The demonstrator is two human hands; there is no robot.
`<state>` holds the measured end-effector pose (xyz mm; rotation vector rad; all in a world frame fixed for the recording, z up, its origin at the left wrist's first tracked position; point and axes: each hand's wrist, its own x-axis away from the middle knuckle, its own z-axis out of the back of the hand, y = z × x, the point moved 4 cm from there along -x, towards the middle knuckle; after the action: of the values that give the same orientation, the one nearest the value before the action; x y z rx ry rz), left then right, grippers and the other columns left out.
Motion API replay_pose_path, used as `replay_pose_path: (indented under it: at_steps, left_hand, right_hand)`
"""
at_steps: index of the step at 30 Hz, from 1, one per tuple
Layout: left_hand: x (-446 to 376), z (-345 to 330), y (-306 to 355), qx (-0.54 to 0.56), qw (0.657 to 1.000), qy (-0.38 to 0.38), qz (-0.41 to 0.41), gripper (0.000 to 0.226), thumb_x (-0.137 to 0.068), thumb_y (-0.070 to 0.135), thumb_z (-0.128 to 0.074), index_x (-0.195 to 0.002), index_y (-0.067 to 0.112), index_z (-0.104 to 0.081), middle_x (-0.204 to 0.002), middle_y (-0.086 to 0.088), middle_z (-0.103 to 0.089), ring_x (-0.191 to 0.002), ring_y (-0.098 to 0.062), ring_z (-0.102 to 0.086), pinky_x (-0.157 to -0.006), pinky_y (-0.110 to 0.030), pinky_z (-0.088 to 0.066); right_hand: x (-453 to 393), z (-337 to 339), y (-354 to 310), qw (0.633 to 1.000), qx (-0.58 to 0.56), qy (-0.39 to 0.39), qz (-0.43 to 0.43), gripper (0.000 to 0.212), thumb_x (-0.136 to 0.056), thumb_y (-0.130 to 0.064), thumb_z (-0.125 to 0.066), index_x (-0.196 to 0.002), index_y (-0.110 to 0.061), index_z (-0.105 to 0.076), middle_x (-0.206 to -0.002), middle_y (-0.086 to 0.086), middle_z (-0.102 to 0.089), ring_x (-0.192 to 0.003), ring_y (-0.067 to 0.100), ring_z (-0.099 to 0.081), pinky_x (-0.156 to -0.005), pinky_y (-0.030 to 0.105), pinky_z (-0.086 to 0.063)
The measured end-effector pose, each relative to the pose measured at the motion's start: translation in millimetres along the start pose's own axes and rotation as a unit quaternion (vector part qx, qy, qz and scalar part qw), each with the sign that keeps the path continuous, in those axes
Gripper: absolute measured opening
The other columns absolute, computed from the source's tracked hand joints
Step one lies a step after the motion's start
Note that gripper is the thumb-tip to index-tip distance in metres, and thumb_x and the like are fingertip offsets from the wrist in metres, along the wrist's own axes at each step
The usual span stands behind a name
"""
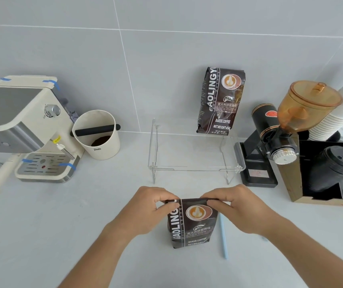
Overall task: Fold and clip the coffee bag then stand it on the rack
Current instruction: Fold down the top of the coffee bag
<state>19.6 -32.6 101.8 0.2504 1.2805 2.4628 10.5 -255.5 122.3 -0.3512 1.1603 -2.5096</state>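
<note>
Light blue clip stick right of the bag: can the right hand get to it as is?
Probably yes. The light blue clip stick lies bare on the counter just beside the right hand, nothing over it; that hand must first release the dark coffee bag.

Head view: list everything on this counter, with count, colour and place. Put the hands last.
coffee bag: 1, dark brown, front centre, upright, top pinched by both hands
second bag: 1, dark brown, upright on the rack's back right, against the wall
rack: 1, clear, centre
clip: 1, light blue, flat on the counter right of the front bag
espresso machine: 1, cream, left
knock box: 1, cream with black bar, beside the machine
grinder: 1, black with amber hopper, right
paper cups: 1 stack, white, far right
lids: 1 stack, black, far right
left hand: fingers on bag top
right hand: fingers on bag top
</note>
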Motion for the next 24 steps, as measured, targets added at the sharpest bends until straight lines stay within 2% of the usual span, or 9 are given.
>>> replay_pose_path:
  at_steps: [3,5,7,10,13,17,19,22,24]
  left_hand:
    - [-1.1,2.7,-2.1,0.006,1.000,-0.015,0.002,0.013,-0.089,0.016,-0.067,-0.095,0.023,-0.076,-0.084,0.026,-0.075,-0.086,0.004,-0.070,-0.075,-0.012,-0.051]
    - [-1.1,4.3,-4.4,0.021,1.000,0.001,0.005,0.012,-0.088,0.014,-0.069,-0.091,0.021,-0.077,-0.088,0.021,-0.076,-0.083,0.001,-0.071,-0.075,-0.012,-0.052]
    - [0.3,3.9,-5.8,0.029,0.999,0.021,0.006,0.012,-0.086,0.012,-0.070,-0.087,0.022,-0.077,-0.087,0.020,-0.075,-0.082,0.000,-0.071,-0.074,-0.008,-0.050]
    - [2.0,0.4,-7.2,0.024,0.999,0.030,0.001,0.014,-0.087,0.013,-0.069,-0.084,0.025,-0.075,-0.087,0.020,-0.075,-0.083,-0.001,-0.071,-0.074,-0.007,-0.048]
    - [3.0,1.1,-10.0,0.015,0.999,0.051,-0.009,0.012,-0.087,0.012,-0.070,-0.085,0.022,-0.075,-0.087,0.016,-0.075,-0.083,-0.004,-0.071,-0.076,-0.014,-0.051]
    - [4.9,-3.6,-9.1,0.028,0.998,0.058,-0.012,0.018,-0.086,0.009,-0.070,-0.082,0.027,-0.073,-0.088,0.018,-0.075,-0.083,-0.004,-0.071,-0.076,-0.011,-0.050]
    - [7.1,-5.6,-9.3,0.047,0.996,0.073,-0.005,0.026,-0.086,0.006,-0.070,-0.081,0.031,-0.072,-0.087,0.019,-0.075,-0.081,-0.003,-0.070,-0.075,-0.006,-0.048]
    - [11.7,-8.4,-10.9,0.070,0.993,0.093,0.011,0.032,-0.084,0.003,-0.071,-0.083,0.035,-0.072,-0.085,0.019,-0.075,-0.078,-0.003,-0.070,-0.074,-0.005,-0.047]
    - [14.2,-10.5,-12.7,0.077,0.991,0.103,0.028,0.034,-0.084,0.005,-0.072,-0.084,0.040,-0.070,-0.085,0.020,-0.075,-0.078,-0.001,-0.070,-0.074,-0.004,-0.047]
  right_hand:
    - [0.6,4.1,5.2,0.999,0.001,0.036,0.004,0.015,-0.089,-0.015,-0.067,-0.092,-0.026,-0.077,-0.087,-0.021,-0.075,-0.079,0.002,-0.070,-0.070,0.015,-0.051]
    - [0.0,4.6,11.1,0.995,-0.037,0.085,-0.022,0.012,-0.083,-0.015,-0.074,-0.081,-0.025,-0.079,-0.078,-0.015,-0.077,-0.074,0.003,-0.071,-0.068,0.016,-0.053]
    - [-0.9,3.2,14.8,0.990,-0.083,0.106,-0.038,0.015,-0.079,-0.013,-0.078,-0.074,-0.027,-0.079,-0.075,-0.013,-0.078,-0.070,0.002,-0.072,-0.067,0.011,-0.052]
    - [0.6,4.5,19.2,0.986,-0.133,0.086,-0.055,0.019,-0.079,-0.010,-0.077,-0.076,-0.028,-0.080,-0.077,-0.014,-0.079,-0.074,0.002,-0.073,-0.068,0.008,-0.051]
    - [9.0,17.6,35.0,0.976,-0.157,0.123,-0.089,0.019,-0.080,-0.013,-0.076,-0.081,-0.032,-0.078,-0.081,-0.016,-0.079,-0.079,0.000,-0.073,-0.070,0.005,-0.050]
    - [25.1,28.9,83.1,0.967,-0.057,0.182,-0.167,0.015,-0.083,-0.017,-0.073,-0.086,-0.032,-0.077,-0.081,-0.021,-0.074,-0.074,-0.011,-0.067,-0.067,-0.003,-0.044]
    - [32.8,24.6,111.0,0.958,-0.012,0.189,-0.214,0.013,-0.084,-0.016,-0.071,-0.092,-0.024,-0.077,-0.082,-0.017,-0.072,-0.072,-0.008,-0.067,-0.072,0.003,-0.047]
    - [46.3,8.7,149.5,0.942,0.041,0.171,-0.284,0.016,-0.085,-0.018,-0.069,-0.099,-0.019,-0.076,-0.087,-0.006,-0.072,-0.077,0.006,-0.066,-0.075,0.023,-0.049]
    - [54.1,-3.9,169.0,0.938,0.077,0.142,-0.306,0.020,-0.086,-0.020,-0.068,-0.105,-0.018,-0.074,-0.092,-0.003,-0.071,-0.080,0.013,-0.063,-0.074,0.025,-0.047]
